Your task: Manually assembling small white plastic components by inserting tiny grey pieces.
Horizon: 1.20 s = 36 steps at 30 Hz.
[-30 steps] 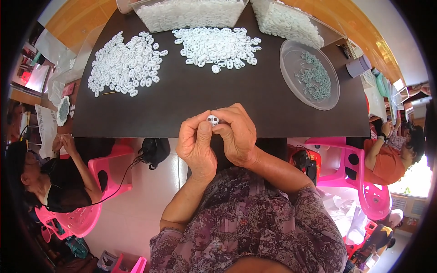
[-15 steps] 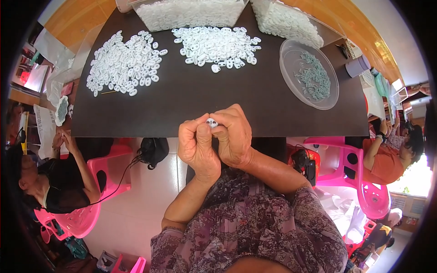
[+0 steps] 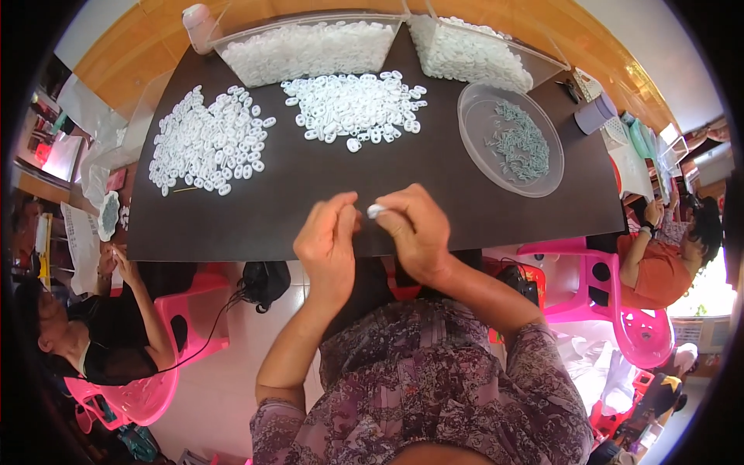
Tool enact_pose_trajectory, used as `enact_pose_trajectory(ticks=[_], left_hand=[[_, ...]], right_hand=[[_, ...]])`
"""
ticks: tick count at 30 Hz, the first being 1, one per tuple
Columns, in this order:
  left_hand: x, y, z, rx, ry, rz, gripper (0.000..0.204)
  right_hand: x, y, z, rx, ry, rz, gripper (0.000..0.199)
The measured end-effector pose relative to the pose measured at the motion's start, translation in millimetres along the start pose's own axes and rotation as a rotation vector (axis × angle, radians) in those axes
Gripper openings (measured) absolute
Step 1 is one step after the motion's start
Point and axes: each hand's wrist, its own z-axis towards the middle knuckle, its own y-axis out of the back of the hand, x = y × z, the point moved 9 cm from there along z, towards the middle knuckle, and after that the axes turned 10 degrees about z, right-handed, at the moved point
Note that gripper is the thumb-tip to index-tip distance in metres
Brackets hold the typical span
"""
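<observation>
My right hand (image 3: 415,231) pinches a small white plastic ring piece (image 3: 375,210) at its fingertips, just above the near edge of the dark table (image 3: 294,209). My left hand (image 3: 328,246) is close beside it with fingers curled toward the piece; what it holds, if anything, is hidden. Two heaps of white ring pieces lie on the table: one at the far left (image 3: 208,141), one in the middle (image 3: 355,108). A clear round dish (image 3: 473,147) with small grey-green parts (image 3: 518,143) stands at the right.
Two clear bins of white pieces (image 3: 310,50) (image 3: 473,54) stand at the table's far edge. Pink plastic chairs (image 3: 620,310) (image 3: 139,387) stand on both sides. One person sits at the left (image 3: 85,341), another at the right (image 3: 659,263).
My hands have drawn slightly apart; the white piece now sits at my right fingertips, with my left fingers shifted a little to the left.
</observation>
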Motion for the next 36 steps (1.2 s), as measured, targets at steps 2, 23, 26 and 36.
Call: enact_pose_trajectory(ticks=[2,23,26,36], left_hand=[[2,3,25,-0.034,-0.106,0.101,0.014],[26,-23,88,0.037,-0.339,0.562,0.004],[49,-22,96,0.176,-0.025,0.397,0.008],[-20,-35,74,-0.002,-0.594,0.855,0.014]], right_hand=[[-5,17,12,-0.001,-0.045,-0.025,0.014],[-73,166,197,-0.234,0.015,-0.491,0.017],[-86,172,222,-0.223,0.094,-0.637,0.017],[-129,156,267,-0.014,0.071,-1.043,0.015]])
